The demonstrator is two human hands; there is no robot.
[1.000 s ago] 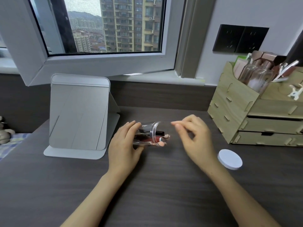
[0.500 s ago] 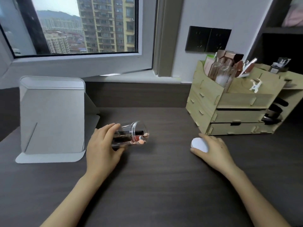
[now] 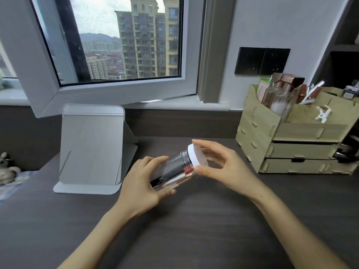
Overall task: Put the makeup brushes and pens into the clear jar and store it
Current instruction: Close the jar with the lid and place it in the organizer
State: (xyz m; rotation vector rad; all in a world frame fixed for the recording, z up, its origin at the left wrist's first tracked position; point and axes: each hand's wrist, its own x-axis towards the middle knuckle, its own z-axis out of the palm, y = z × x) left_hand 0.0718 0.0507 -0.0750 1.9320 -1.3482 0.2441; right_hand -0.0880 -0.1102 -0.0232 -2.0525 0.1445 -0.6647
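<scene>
Head view: clear cylindrical plastic jar (image 3: 175, 169) of brushes and pens gripped tilted above dark wood-grain counter (image 3: 194, 230) by left hand (image 3: 142, 186), long axis pointing up-right, white round lid (image 3: 197, 156) on mouth, pinched by right hand (image 3: 223, 166).

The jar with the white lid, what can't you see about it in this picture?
Head view only:
- How many brushes and pens are in the clear jar: the left hand wraps its lower end, and the contents blur together.
- Whether the white lid is screwed tight: the right hand covers part of its rim.
- The print on the dark item inside: too small.
</scene>
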